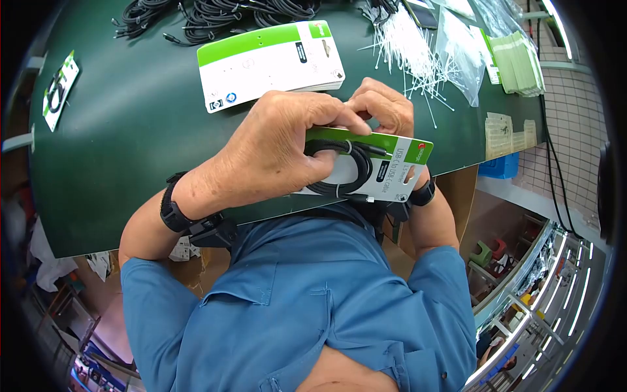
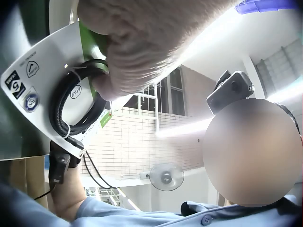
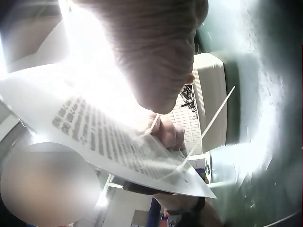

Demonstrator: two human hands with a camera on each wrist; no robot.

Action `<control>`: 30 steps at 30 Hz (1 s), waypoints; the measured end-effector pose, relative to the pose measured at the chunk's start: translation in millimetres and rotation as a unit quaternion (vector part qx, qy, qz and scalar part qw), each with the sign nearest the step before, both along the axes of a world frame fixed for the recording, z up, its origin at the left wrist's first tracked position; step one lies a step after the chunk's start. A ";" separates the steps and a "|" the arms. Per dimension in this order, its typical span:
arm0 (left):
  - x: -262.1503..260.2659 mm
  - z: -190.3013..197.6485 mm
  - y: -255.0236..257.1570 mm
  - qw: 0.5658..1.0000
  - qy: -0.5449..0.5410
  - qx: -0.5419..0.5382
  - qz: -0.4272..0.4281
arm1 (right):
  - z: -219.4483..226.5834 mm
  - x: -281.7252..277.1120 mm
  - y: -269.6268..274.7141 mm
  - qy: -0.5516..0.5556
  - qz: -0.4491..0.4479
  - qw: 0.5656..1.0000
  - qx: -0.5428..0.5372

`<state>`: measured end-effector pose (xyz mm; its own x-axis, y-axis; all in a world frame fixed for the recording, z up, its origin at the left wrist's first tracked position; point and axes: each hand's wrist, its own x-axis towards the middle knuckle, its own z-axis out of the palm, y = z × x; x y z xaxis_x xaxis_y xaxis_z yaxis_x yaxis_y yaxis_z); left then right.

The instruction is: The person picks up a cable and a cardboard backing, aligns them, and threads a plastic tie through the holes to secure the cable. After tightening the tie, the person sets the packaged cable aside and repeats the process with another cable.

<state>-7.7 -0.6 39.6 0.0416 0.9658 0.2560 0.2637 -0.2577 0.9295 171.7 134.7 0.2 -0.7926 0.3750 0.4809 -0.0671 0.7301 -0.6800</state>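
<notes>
A packaging card (image 1: 392,166) with a green band and "USB-C to USB-C Cable" print stands tilted near the table's front edge. On its face lies a coiled black cable (image 1: 366,171), bound by thin ties. My left hand (image 1: 277,147) grips the card at its top edge, its thumb on the face inside the coil. My right hand (image 1: 386,108) has curled fingers behind the top edge. In the right wrist view, the printed back of the card (image 3: 104,137) shows a white cable tie (image 3: 208,125) sticking out. My right fingertips pinch another white tie piece there.
A stack of printed cards (image 1: 268,68) lies beyond my hands. Black cables (image 1: 219,19) are heaped at the back. White cable ties (image 1: 411,52) spread at the back right, beside plastic bags (image 1: 460,55) and green-white cards (image 1: 517,62). A carded cable (image 1: 60,91) lies far left.
</notes>
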 end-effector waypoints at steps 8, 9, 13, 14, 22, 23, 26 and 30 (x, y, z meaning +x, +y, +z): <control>-0.9 -1.1 -0.3 0.990 0.113 0.084 -0.014 | 4.4 -1.7 -3.0 0.004 -0.032 0.999 0.001; -0.6 -1.4 -0.6 0.985 0.142 0.097 -0.013 | 3.4 -3.3 -4.2 0.009 -0.043 0.999 -0.007; 3.7 4.1 -4.8 0.987 0.135 0.083 -0.029 | 1.8 -1.7 -4.6 0.006 -0.051 0.999 0.000; 3.6 3.8 -4.7 0.987 0.137 0.081 -0.034 | 1.4 -1.3 -4.8 0.002 -0.049 0.999 0.010; 2.7 5.1 -2.6 0.989 0.141 0.025 -0.040 | -4.8 -2.2 -3.4 0.004 -0.074 0.996 0.044; 3.8 3.3 -1.2 0.985 0.162 0.044 -0.032 | -6.8 -2.0 -2.7 0.005 -0.076 0.996 0.042; 9.4 -4.3 0.3 0.976 0.202 0.081 -0.015 | -13.6 -1.0 -2.6 -0.004 -0.102 0.995 0.008; 16.3 -11.9 1.8 0.949 0.279 0.145 0.016 | -10.5 0.2 -3.6 -0.024 -0.103 0.994 0.013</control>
